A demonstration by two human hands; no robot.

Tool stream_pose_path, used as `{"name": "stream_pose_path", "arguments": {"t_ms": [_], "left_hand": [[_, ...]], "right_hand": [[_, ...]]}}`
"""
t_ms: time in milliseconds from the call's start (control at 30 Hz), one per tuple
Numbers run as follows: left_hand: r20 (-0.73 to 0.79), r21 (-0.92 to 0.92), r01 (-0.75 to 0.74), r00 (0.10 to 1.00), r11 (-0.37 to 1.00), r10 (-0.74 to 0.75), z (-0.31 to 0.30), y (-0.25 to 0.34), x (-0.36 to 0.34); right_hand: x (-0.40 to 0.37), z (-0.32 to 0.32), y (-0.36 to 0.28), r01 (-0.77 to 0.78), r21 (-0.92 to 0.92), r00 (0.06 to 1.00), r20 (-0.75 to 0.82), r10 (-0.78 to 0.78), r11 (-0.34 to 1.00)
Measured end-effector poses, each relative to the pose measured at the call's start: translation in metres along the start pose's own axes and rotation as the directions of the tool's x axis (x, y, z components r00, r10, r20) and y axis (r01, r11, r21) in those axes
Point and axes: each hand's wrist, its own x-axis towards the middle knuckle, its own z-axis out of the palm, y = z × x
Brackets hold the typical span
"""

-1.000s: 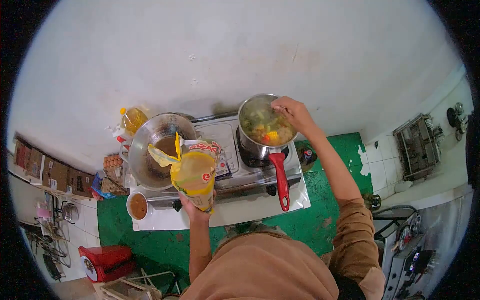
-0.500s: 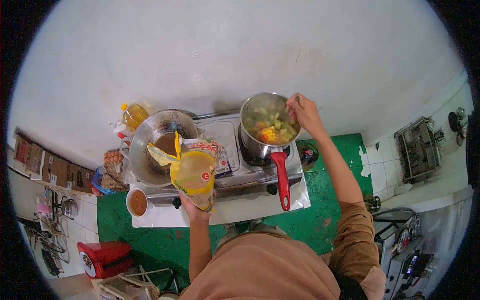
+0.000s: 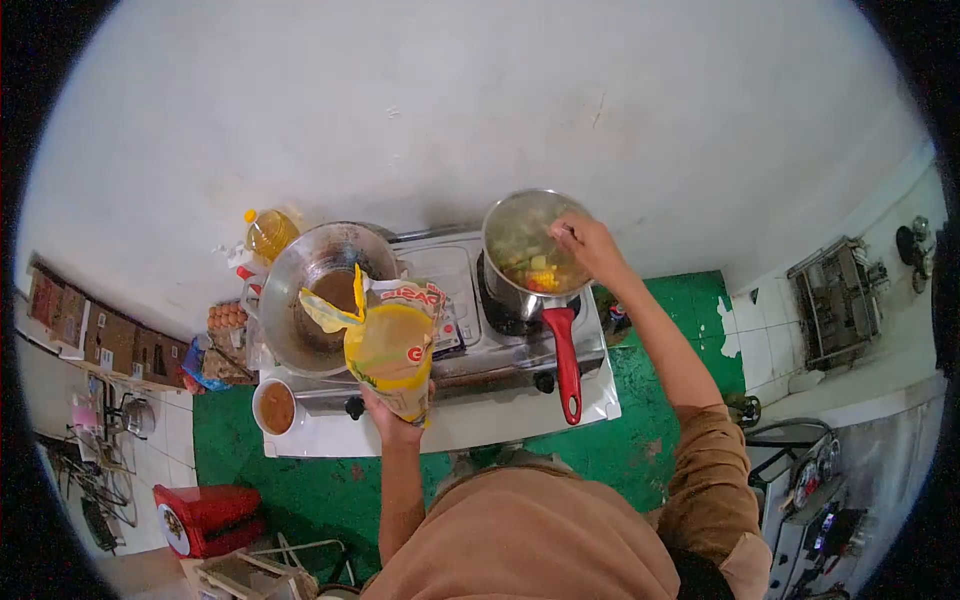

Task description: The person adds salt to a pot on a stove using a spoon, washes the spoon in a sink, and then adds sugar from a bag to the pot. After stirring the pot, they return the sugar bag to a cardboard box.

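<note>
My left hand (image 3: 397,420) is wrapped round the lower part of an opened yellow plastic bag (image 3: 390,350). Its torn top flap points up and pale contents show through the clear window. Over the steaming saucepan (image 3: 563,350) on the right burner, my right hand (image 3: 588,245) has its fingers pinched together. Whatever they hold is too small or hidden to make out. Vegetable pieces and corn (image 3: 542,280) lie in liquid inside the saucepan. Just behind the bag, a large metal wok (image 3: 285,335) with brownish liquid in it sits on the left burner.
The two-burner stove (image 3: 465,365) stands on a white table (image 3: 480,430) against the wall. A white cup of brown paste (image 3: 275,405) is at the table's left front. An oil bottle (image 3: 270,235) and eggs (image 3: 227,317) are left of the wok. The saucepan's red handle (image 3: 566,370) points towards me.
My right hand has moved left and slightly down, from the saucepan's right rim to over its middle. My left hand still holds the bag in nearly the same place.
</note>
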Motion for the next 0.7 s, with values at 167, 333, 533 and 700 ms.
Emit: {"name": "stream_pose_path", "arguments": {"t_ms": [167,333,533,700], "left_hand": [[0.0,0.047,-0.03,1.0,0.998,0.03,-0.004,0.003,0.002],[-0.002,0.044,-0.042,0.999,0.998,0.042,-0.001,0.001,0.003],[-0.003,-0.059,-0.007,1.0,0.998,0.007,0.01,0.001,-0.001],[0.036,-0.026,0.011,0.999,1.0,-0.01,-0.003,0.004,0.003]], "right_hand": [[-0.004,-0.037,-0.006,-0.081,-0.023,0.997,0.002,0.081,0.996],[0.017,-0.052,-0.02,0.015,0.016,0.991,-0.132,-0.013,1.0],[0.023,-0.017,0.003,0.16,-0.142,0.987,0.02,-0.159,0.977],[0.0,-0.017,0.004,0.064,-0.221,0.998,0.024,-0.06,0.973]]}}
